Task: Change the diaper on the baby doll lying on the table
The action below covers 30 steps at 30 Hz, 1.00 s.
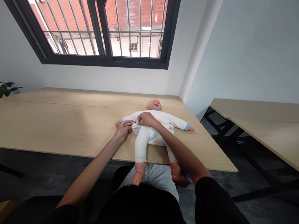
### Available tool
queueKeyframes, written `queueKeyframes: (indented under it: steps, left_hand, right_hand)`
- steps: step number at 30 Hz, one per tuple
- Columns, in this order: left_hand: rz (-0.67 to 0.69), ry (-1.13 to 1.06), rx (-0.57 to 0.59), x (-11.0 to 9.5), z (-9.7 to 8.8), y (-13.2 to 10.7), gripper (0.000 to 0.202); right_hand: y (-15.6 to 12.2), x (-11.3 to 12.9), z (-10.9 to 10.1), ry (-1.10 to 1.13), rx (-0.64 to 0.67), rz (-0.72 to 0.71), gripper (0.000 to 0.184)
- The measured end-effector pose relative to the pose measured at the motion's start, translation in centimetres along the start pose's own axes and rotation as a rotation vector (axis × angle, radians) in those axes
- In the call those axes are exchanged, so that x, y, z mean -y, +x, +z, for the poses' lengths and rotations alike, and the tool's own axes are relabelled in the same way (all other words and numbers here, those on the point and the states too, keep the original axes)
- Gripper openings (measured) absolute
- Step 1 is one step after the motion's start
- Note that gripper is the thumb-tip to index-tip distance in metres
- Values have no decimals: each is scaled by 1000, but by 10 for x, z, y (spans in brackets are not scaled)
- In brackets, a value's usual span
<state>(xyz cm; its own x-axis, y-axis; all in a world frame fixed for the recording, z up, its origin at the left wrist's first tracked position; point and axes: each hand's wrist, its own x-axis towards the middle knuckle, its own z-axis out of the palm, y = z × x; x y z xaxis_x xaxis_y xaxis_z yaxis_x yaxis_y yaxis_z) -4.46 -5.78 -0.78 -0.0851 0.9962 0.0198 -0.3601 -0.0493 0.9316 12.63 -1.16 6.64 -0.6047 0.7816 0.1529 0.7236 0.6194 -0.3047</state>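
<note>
A baby doll (141, 144) in a white outfit with blue cuffs lies on its back on the table, its lower legs hanging over the front edge. Around its hips sits a white diaper (157, 140), whose side wings stick out loosely. At the wing on the picture's left, my left hand (123, 130) has its fingers and thumb closed on the edge. My right hand (147, 119) reaches across the doll's belly and pinches the same side of the diaper, close to the waist. The right forearm hides part of the doll's front and one leg.
The light wooden table (70, 124) spreads far to the left and meets the wall at the back. Another table (268, 118) stands to the right across a gap. A barred window (105, 59) is above, and a plant (8, 89) shows at the left edge.
</note>
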Motion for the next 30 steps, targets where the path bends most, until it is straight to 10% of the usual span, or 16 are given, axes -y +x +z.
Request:
queueKeyframes:
  steps: [16,30]
  left_hand:
    - [195,329,73,-4,7,-2,11]
    - [250,333,-56,-17,3,-11,24]
  right_hand:
    - [1,-14,9,385,-35,-82,13]
    - [15,6,11,-66,3,93,12]
